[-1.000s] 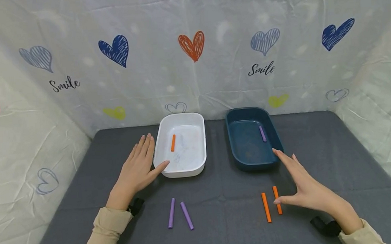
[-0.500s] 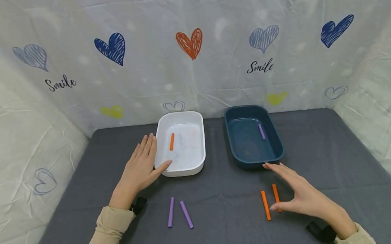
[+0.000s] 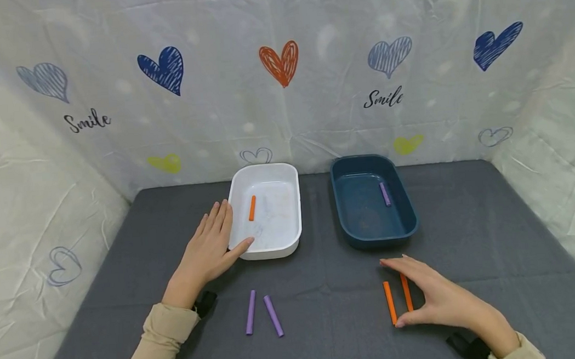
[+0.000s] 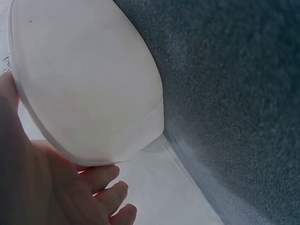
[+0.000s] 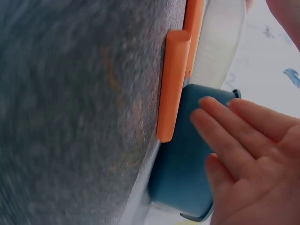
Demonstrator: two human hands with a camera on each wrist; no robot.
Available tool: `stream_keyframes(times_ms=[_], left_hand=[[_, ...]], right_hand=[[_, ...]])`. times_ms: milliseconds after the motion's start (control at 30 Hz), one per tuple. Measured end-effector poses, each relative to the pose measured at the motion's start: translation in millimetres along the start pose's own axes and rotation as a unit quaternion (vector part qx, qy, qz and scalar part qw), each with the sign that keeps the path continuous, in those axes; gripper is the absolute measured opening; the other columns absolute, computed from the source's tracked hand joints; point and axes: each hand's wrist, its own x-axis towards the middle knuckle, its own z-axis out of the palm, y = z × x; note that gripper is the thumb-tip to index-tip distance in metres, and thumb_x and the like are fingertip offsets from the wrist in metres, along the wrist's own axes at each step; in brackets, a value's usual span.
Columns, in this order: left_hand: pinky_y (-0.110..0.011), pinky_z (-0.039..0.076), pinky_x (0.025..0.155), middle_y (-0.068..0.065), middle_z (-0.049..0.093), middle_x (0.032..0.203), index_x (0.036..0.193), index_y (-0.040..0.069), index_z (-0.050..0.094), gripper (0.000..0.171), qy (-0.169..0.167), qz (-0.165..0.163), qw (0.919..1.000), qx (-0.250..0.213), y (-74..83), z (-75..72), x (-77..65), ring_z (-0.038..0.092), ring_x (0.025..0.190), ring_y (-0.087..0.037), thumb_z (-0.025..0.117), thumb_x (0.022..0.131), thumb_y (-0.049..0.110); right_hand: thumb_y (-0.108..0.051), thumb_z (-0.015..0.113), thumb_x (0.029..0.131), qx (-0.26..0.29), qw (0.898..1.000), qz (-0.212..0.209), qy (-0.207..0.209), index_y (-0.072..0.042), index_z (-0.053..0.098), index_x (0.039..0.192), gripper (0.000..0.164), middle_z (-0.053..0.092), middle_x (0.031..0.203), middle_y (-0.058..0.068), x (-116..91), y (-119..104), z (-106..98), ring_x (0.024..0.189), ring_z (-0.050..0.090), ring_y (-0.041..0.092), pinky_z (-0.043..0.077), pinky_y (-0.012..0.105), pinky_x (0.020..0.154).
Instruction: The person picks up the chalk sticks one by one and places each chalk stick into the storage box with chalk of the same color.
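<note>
My left hand (image 3: 205, 253) rests along the left side of a white tray (image 3: 275, 227), fingers straight and thumb over the near corner. In the left wrist view, its fingertips (image 4: 124, 215) lie beside the tray's outer wall. An orange stick (image 3: 252, 208) is inside that tray. My right hand (image 3: 440, 296) hovers over two orange sticks on the dark cloth, thumb and fingers spread apart with nothing held. One orange stick (image 3: 390, 303) lies left of the thumb tip; the other orange stick (image 3: 406, 293) is partly covered by the hand. Both show in the right wrist view.
A dark blue tray (image 3: 361, 219) containing a purple stick (image 3: 384, 194) stands at the back right. Two purple sticks (image 3: 250, 312) lie on the grey cloth (image 3: 326, 320) in front of the white tray. A heart-printed white curtain (image 3: 331, 89) closes off the back.
My right hand has come down and left from the blue tray's near corner to the orange sticks. The left hand has stayed at the white tray.
</note>
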Motion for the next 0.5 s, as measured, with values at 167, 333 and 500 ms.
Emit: stream_keyframes(times_ms=[167,333,500], left_hand=[[-0.052,0.009,0.12,-0.022,0.001,0.164,0.156,-0.006,0.005,0.096,-0.011,-0.004,0.9998,-0.016,1.0,1.5,0.3,0.0,0.151,-0.035,0.041,0.099,0.063],[-0.052,0.009,0.12,-0.021,0.0,0.164,0.156,-0.006,0.004,0.096,-0.005,-0.007,0.9998,-0.019,1.1,3.6,1.2,-0.001,0.151,-0.035,0.039,0.1,0.063],[-0.052,0.009,0.12,-0.022,0.0,0.164,0.156,-0.006,0.004,0.096,-0.003,-0.007,0.9998,-0.017,0.5,5.0,1.2,0.0,0.151,-0.036,0.038,0.1,0.063]], right_hand=[[-0.06,0.082,0.07,0.002,0.998,0.028,-0.047,-0.018,0.04,0.153,0.102,0.044,0.151,0.004,-0.8,-3.3,2.3,0.142,0.031,0.044,0.033,0.066,0.106],[-0.062,0.08,0.071,-0.009,0.997,0.029,-0.07,-0.014,0.041,0.152,0.101,0.044,0.15,0.008,0.5,-7.9,3.0,0.141,0.031,0.046,0.033,0.065,0.106],[-0.061,0.079,0.072,-0.028,0.997,0.018,-0.075,-0.01,0.042,0.15,0.1,0.046,0.149,0.009,1.9,-10.6,3.7,0.14,0.034,0.045,0.035,0.062,0.106]])
